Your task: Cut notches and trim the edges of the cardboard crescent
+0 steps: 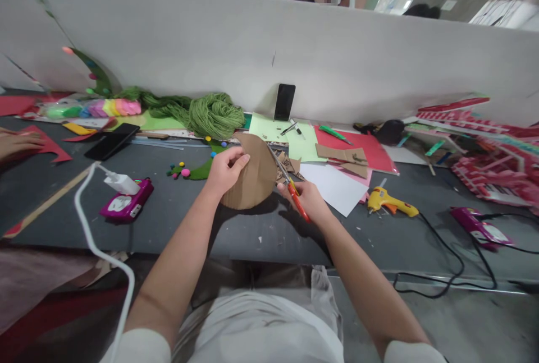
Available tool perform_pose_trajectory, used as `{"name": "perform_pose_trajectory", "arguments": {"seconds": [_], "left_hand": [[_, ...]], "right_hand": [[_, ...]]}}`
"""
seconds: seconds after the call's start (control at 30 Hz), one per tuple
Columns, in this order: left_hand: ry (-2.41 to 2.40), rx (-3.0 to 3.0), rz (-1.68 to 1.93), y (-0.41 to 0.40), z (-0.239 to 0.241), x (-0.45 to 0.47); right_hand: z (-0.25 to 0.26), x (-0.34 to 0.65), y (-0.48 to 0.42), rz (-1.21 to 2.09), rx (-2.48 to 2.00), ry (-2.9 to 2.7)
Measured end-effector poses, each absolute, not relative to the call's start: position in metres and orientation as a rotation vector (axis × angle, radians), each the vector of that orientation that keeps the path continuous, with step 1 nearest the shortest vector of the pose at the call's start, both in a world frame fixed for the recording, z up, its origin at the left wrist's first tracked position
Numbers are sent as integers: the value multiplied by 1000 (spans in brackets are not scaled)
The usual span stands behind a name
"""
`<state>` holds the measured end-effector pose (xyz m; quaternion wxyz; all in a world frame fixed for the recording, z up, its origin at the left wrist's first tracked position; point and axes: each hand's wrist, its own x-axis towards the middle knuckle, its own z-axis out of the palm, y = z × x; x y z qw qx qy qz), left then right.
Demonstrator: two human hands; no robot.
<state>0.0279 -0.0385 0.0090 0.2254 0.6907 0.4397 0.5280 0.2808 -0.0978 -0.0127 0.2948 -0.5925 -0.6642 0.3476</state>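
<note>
My left hand [227,169] is closed on the left edge of a rounded brown cardboard piece [255,175], holding it just above the grey table [252,234]. My right hand [306,197] grips red-handled scissors [290,183]. Their blades point up and left along the cardboard's right edge. Small cardboard offcuts [290,164] lie just behind the scissors.
A yellow glue gun [389,201] with a black cord lies to the right, white paper [332,186] and red paper [366,147] behind it. Green yarn [210,113], a standing phone [284,102], a flat phone [112,141] and a magenta power strip [126,201] sit around. Another person's hand [17,144] rests far left.
</note>
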Motion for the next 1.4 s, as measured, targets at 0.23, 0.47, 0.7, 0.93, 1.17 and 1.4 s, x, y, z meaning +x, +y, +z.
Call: {"name": "perform_pose_trajectory", "arguments": {"seconds": [0.23,0.47,0.7,0.93,1.17,1.4], "left_hand": [[1189,1971,1378,-42,13,31],[1216,2009,1299,-42,12,28],[1209,1995,1313,-42,13,26],[1185,2000,1265,-43,14,25],[1156,2046,1227,-42,12,24],[1157,2062,1237,-42,15,25]], "right_hand": [[-14,283,-96,857,-1559,-1829],[-12,286,-95,812,-1664,-1821],[-10,283,-96,872,-1685,-1793],[-14,287,-94,797,-1648,-1881],[-14,289,-93,803,-1667,-1892],[-13,288,-92,828,-1692,-1862]]}}
